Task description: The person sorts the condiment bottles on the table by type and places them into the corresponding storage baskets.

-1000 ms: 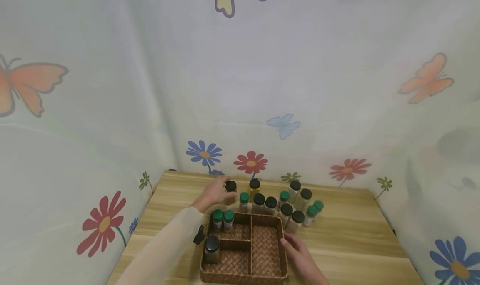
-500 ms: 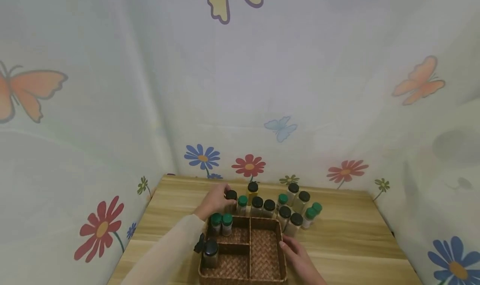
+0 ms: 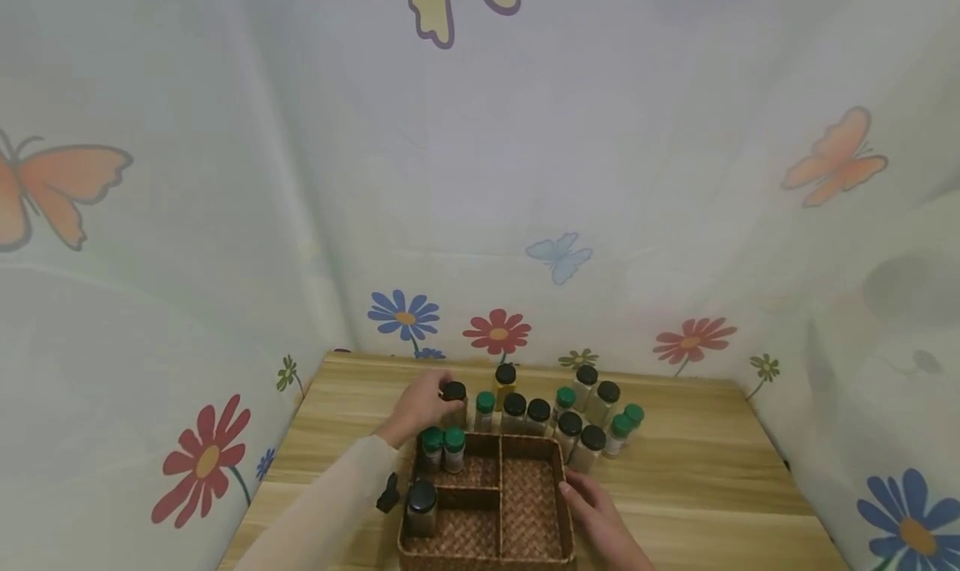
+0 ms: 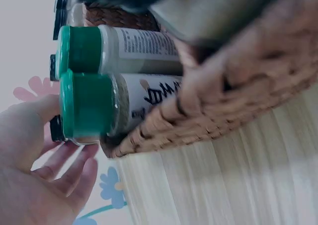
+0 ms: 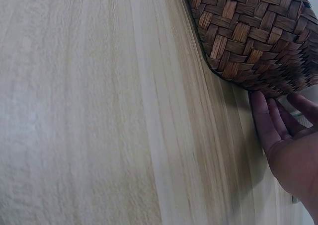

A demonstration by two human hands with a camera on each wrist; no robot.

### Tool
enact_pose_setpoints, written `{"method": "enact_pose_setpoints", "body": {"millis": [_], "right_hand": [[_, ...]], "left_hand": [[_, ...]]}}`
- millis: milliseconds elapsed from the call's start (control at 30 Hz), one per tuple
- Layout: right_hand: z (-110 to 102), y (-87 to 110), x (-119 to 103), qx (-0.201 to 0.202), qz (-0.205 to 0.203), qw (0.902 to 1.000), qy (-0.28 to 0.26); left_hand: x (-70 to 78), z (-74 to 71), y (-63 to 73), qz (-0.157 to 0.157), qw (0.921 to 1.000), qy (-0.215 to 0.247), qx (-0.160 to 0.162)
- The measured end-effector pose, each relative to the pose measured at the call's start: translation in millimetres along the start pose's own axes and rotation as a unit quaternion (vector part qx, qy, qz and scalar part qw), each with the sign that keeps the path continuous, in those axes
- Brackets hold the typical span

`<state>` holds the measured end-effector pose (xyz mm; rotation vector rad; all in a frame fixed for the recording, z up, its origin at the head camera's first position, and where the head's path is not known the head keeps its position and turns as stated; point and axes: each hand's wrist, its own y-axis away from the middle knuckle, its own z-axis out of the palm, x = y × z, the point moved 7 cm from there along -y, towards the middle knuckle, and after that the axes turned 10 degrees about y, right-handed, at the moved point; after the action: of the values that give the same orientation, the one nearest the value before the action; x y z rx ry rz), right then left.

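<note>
Behind the basket's back left corner, my left hand [image 3: 422, 406] grips a black-capped spice jar [image 3: 454, 394] between thumb and fingers. In the left wrist view this jar is mostly hidden behind two green-capped spice jars [image 4: 89, 103], which stand in the back left compartment of the woven basket [image 3: 501, 504]. A larger black-capped jar [image 3: 422, 508] stands in the front left compartment. My right hand [image 3: 603, 521] touches the basket's right outer wall, its extended fingertips [image 5: 259, 102] against the weave low on that side.
Several black- and green-capped jars [image 3: 537, 413] stand close together behind the basket and off its back right corner. One jar of yellowish contents [image 3: 506, 383] is near the table's back edge. A flower-printed curtain [image 3: 465, 221] surrounds the wooden table [image 3: 690, 463].
My left hand has brought the black-capped jar nearer to the basket, then shifted it slightly left, away from the green-capped jar beside it. The right hand stays at the basket's side.
</note>
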<state>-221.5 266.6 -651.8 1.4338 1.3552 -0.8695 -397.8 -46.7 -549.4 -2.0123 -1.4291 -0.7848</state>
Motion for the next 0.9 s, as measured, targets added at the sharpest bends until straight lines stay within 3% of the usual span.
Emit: {"method": "enact_pose_setpoints", "body": {"millis": [267,500,600,700,833,900], "right_hand": [[0.9,1.5,-3.8,0.001,0.0,0.9999,-0.011],[-3.2,-1.3,-1.5,0.022,-0.008,0.9992,0.034],[-4.5,-2.4,-0.1,0.03,-0.01,0.9985,0.045],[-3.8,-1.9,1.3,0.034,-0.004,0.9989,0.033],[-2.7,-1.0,2.4,0.037,0.009,0.9992,0.008],[-1.2,-1.2,2.9,0.035,0.012,0.9993,0.007]], "left_hand": [[2.7,-33.3,13.8,0.016,0.998,0.016,0.058],[33.8,-74.5,24.3,0.062,0.9912,0.1,0.061],[53.0,-87.6,32.4,0.085,0.9873,0.128,0.039],[73.0,-93.8,44.1,0.106,0.9863,0.127,0.004],[98.0,-90.3,62.8,0.145,0.9806,0.114,-0.066],[106.9,-84.3,73.0,0.168,0.9742,0.11,-0.104]]}}
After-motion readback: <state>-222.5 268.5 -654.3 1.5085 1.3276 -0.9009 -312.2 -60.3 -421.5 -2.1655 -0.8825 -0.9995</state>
